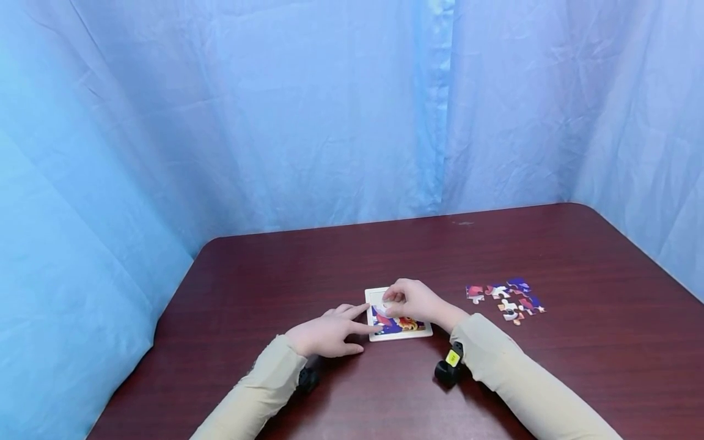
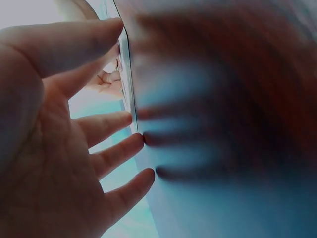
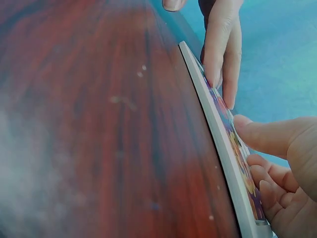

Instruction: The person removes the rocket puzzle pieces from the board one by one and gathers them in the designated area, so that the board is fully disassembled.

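Note:
A small jigsaw puzzle in a white frame tray lies on the table, its lower part filled with purple, red and orange pieces. My left hand spreads its fingers at the tray's left side, the index finger reaching over the border. Over the puzzle, my right hand curls its thumb and fingers around a pale puzzle piece, mostly hidden by the fingers. In the right wrist view the thumb and bent fingers sit close over the picture. The left wrist view has the left hand with straight fingers along the tray's edge.
Several loose puzzle pieces lie in a cluster to the right of the tray, some overlapping or adjoining. The dark red-brown table has rounded far corners, and blue curtains hang behind it and on both sides.

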A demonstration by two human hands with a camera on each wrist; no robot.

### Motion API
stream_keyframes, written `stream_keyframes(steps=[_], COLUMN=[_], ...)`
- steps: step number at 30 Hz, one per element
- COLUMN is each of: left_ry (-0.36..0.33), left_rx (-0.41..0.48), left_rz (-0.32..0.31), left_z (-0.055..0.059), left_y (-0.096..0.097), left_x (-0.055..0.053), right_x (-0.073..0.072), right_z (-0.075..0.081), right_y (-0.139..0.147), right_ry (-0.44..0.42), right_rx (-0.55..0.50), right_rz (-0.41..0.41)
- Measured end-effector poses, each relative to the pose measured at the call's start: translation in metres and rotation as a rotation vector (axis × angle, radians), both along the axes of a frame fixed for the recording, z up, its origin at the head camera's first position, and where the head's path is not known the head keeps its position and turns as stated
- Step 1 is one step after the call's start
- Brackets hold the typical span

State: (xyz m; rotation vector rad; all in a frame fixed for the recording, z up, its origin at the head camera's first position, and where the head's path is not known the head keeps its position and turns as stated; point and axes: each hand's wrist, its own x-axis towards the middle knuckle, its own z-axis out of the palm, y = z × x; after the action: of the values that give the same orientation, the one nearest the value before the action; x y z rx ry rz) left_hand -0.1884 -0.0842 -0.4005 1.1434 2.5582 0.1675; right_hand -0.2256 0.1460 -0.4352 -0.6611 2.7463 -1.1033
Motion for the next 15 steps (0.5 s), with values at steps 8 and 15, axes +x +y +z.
stream_keyframes(steps=[8, 15], left_ry=[-0.005, -0.005], left_rx=[-0.003, -0.002], left_rz=[-0.012, -0.009], left_z=[0.0012, 0.0009], left_y=[-0.0016, -0.0012], left_x=[0.0013, 0.0005], right_x=[0.0024, 0.0015], right_z=[-0.0021, 0.0005], right_y=[-0.0036, -0.0067], right_ry=[0.049, 0.054], right_rx=[0.041, 0.061], right_rz=[0.014, -0.015])
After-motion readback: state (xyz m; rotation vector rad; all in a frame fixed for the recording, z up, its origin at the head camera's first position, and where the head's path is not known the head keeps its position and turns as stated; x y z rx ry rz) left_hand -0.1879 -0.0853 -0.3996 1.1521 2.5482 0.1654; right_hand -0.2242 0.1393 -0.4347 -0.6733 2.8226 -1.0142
